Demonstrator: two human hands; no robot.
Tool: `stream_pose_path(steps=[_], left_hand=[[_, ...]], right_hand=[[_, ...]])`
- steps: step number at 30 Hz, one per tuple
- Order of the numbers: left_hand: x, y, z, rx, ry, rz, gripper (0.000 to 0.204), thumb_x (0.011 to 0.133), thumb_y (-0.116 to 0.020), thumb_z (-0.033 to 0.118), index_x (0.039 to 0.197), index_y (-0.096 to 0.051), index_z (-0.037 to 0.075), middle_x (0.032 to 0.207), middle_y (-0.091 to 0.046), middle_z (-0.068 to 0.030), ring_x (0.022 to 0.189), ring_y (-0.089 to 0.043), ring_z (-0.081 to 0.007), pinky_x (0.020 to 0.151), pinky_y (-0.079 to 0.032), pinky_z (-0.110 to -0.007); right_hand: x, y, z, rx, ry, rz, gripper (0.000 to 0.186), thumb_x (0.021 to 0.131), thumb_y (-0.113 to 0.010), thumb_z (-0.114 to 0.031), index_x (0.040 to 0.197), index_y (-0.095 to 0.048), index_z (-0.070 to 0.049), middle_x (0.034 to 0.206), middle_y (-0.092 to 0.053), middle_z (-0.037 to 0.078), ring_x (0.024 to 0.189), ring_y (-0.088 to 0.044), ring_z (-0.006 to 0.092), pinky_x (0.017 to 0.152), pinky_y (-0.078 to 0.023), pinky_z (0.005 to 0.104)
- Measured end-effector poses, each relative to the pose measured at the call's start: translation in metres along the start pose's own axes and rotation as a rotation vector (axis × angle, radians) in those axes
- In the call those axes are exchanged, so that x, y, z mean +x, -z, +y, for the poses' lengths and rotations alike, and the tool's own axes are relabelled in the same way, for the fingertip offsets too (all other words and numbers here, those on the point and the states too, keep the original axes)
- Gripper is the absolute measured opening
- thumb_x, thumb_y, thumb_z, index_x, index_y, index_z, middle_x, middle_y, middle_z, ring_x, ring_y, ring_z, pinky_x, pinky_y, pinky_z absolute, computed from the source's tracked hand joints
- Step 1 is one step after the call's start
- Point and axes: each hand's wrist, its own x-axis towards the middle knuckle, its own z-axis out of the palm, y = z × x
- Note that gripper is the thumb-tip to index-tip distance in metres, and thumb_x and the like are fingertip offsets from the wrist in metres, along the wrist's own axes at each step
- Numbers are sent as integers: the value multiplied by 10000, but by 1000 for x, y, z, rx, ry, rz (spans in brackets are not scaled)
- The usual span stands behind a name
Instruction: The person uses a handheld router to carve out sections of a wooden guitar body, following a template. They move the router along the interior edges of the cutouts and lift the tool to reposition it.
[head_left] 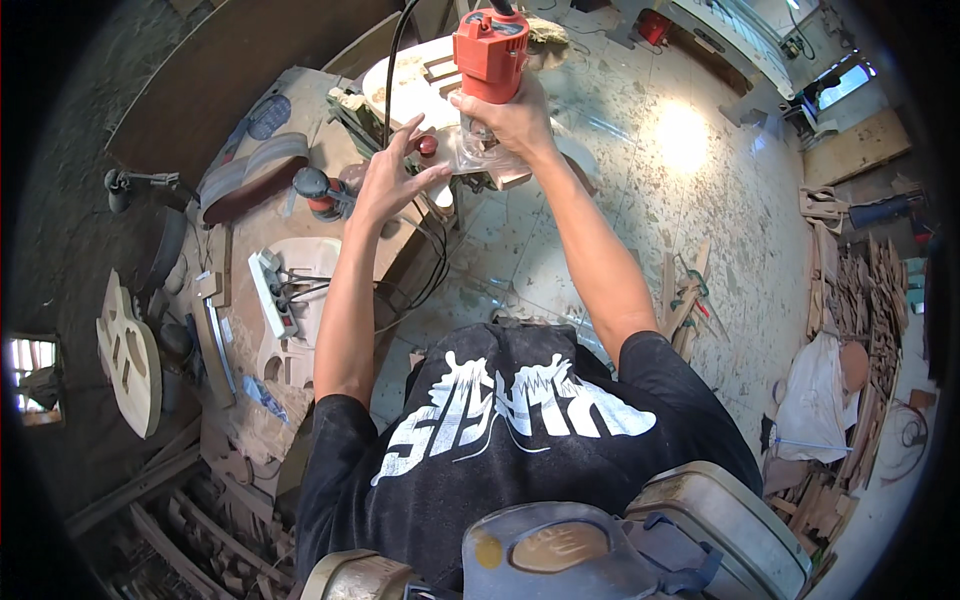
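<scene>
A red trim router [489, 58] stands upright at the top of the view, on a pale wooden guitar body [408, 84] at the bench's edge. My right hand [517, 122] is closed around the lower part of the router, just above its clear base plate [466, 160]. A round red knob [427, 146] sits on the left end of that plate. Beside the knob is my left hand [388, 182], its thumb and fingers spread apart around it; whether they touch it I cannot tell. The router's bit is mostly hidden by my right hand and the base.
The router's black cable [389, 75] hangs left of it. On the bench lie a red and black sander [322, 194], a white power strip [273, 293] with cords and another guitar body [312, 262]. A clamp [694, 288] and wood offcuts [842, 285] are at right.
</scene>
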Motion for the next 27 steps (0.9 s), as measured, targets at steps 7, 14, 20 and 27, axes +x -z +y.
stream_pose_path(steps=[7, 14, 20, 27], left_hand=[[4, 3, -1, -7, 20, 4, 955, 786, -896, 335, 1558, -403, 65, 1372, -650, -227, 1320, -602, -361, 1110, -472, -449], [7, 1, -2, 10, 15, 2, 947, 794, -888, 351, 1560, -407, 71, 1366, -654, -227, 1321, -601, -358, 1106, -471, -445], [10, -1, 2, 17, 32, 1, 952, 788, -894, 338, 1561, -404, 76, 1365, -654, -228, 1319, -602, -362, 1107, -476, -452], [15, -10, 2, 19, 6, 11, 954, 788, -895, 338, 1561, -399, 77, 1368, -649, -235, 1299, -616, -372, 1092, -492, -459]], right_hand=[[9, 3, 9, -18, -136, -73, 671, 711, -935, -314, 1220, -610, -22, 1052, -752, 91, 937, -720, 180, 854, -574, 341], [13, 6, 22, -42, -74, -54, 686, 721, -926, -346, 1238, -609, -25, 1082, -746, 94, 975, -713, 179, 880, -565, 350], [14, 11, 18, -30, -69, -80, 695, 723, -925, -341, 1252, -604, -26, 1094, -738, 92, 996, -704, 189, 897, -558, 358], [12, 14, 9, 1, 22, -6, 347, 782, -890, -236, 991, -710, -25, 826, -727, 24, 702, -666, 101, 641, -546, 277]])
